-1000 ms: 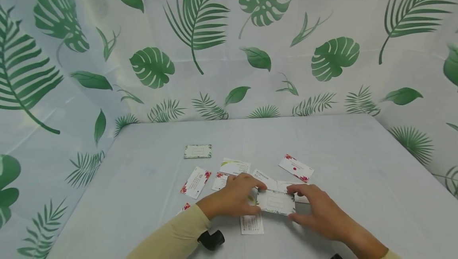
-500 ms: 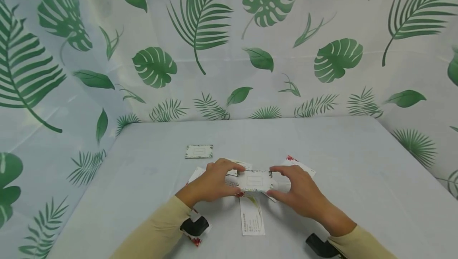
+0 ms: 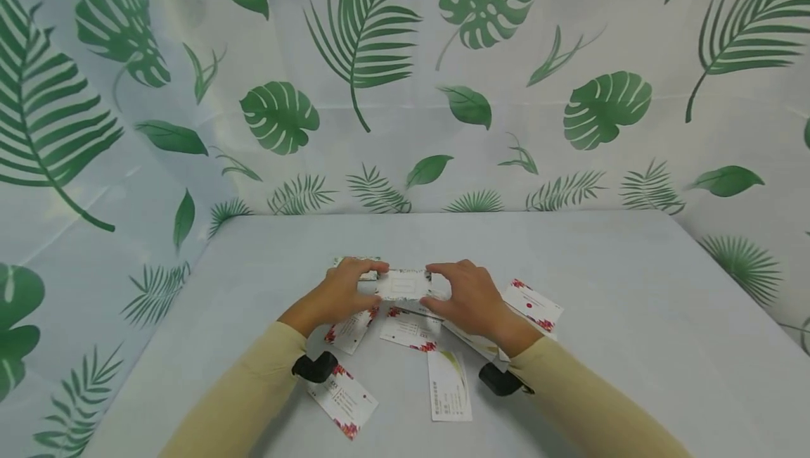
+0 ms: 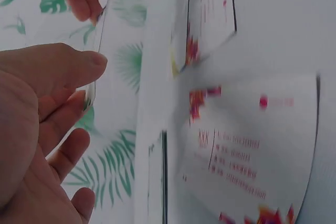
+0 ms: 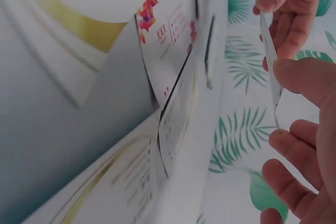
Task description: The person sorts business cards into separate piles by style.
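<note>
Both hands hold one small white card (image 3: pixel 403 284) by its short ends, a little above the table (image 3: pixel 601 261). My left hand (image 3: pixel 378 280) pinches its left end and my right hand (image 3: pixel 434 282) its right end. In the left wrist view the card (image 4: pixel 95 61) shows edge-on between the thumb and fingers of the left hand (image 4: pixel 89 82). The right wrist view has the same card (image 5: pixel 270 61) edge-on in the pinch of the right hand (image 5: pixel 278 100). A green-bordered card (image 3: pixel 357 262) lies just behind the left hand, mostly hidden.
Several cards lie scattered under and before the hands: red-flowered cards (image 3: pixel 535 302) (image 3: pixel 344 397) (image 3: pixel 408 332) and a card with a green-yellow swoosh (image 3: pixel 449 385). Leaf-print curtains (image 3: pixel 380 78) close in the table at the back and both sides.
Both hands have carried the card away from me and leftward, from near the front of the scattered cards to just before the green-bordered card at the back.
</note>
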A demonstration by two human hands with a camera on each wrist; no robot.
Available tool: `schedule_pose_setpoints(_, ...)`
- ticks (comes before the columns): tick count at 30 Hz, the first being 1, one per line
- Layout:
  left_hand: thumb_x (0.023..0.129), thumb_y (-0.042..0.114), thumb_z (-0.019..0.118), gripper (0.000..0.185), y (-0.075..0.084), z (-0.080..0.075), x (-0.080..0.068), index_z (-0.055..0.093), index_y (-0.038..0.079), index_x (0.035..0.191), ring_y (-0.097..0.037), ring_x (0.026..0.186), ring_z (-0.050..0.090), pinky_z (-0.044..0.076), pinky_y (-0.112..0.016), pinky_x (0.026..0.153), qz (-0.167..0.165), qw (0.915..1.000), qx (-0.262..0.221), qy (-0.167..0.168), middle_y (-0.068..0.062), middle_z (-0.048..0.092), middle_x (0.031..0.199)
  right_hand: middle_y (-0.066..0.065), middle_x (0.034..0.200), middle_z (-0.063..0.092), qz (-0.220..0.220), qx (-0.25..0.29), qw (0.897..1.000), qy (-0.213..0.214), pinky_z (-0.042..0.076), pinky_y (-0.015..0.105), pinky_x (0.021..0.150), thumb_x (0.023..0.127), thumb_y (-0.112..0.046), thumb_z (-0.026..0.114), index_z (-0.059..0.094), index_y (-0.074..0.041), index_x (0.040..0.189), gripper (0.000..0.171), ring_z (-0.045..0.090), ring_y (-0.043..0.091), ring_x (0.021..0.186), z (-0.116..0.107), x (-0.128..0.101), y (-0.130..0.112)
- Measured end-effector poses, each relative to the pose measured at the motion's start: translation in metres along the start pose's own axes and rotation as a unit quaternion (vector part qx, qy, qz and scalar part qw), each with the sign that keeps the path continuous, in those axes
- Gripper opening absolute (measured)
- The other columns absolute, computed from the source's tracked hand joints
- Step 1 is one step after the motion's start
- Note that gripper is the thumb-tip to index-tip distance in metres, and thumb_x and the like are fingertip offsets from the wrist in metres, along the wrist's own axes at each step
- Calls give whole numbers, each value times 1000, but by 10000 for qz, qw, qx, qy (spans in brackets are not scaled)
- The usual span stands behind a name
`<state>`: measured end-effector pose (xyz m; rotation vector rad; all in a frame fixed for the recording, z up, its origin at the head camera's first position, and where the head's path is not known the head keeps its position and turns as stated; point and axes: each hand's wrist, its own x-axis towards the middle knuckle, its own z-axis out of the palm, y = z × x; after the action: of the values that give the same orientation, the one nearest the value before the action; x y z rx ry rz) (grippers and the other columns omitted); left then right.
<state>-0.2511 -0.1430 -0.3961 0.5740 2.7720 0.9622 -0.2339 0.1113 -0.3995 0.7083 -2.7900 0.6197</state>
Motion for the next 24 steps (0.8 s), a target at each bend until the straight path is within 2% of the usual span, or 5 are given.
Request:
schedule_pose_setpoints(4,94,21,72,54,-14,-9,5,54,21,145,-39,132,39,36,-61,101,-183,9998,67,-30,-13,45,146,12,123,67,217,180,9993,-237,45,52,89,87,-36,78,63,-8,134,57,58,33,109,10,18,-5)
schedule_pose_setpoints(11,97,20,69,56,-37,-22,14,50,18,149,-37,137,37,28,-62,107,-300,9992,242,-110,-16,45,148,10,126,66,492,260,9964,-632,46,48,93,89,-37,76,61,-10,137,57,58,31,113,25,50,-14)
schedule_pose_setpoints(15,97,19,68,56,-50,-28,20,49,17,150,-37,136,41,31,-60,106,-438,9982,401,-125,-17,46,147,10,127,65,574,266,9945,-833,46,47,96,90,-37,76,60,-11,138,57,58,31,114,35,67,-16)
schedule_pose_setpoints(19,96,20,70,55,-61,-30,27,52,17,148,-38,134,42,34,-59,104,-725,9938,833,-146,-19,48,143,10,129,65,525,199,9933,-1012,46,46,99,91,-37,74,59,-11,139,57,59,31,117,47,83,-20)
schedule_pose_setpoints(24,93,22,72,54,-67,-31,32,55,19,145,-43,122,45,36,-58,99,-1062,9855,1304,-233,-20,49,140,10,134,62,547,85,9911,-1209,43,45,103,92,-36,73,58,-10,139,56,56,31,123,57,93,-26)
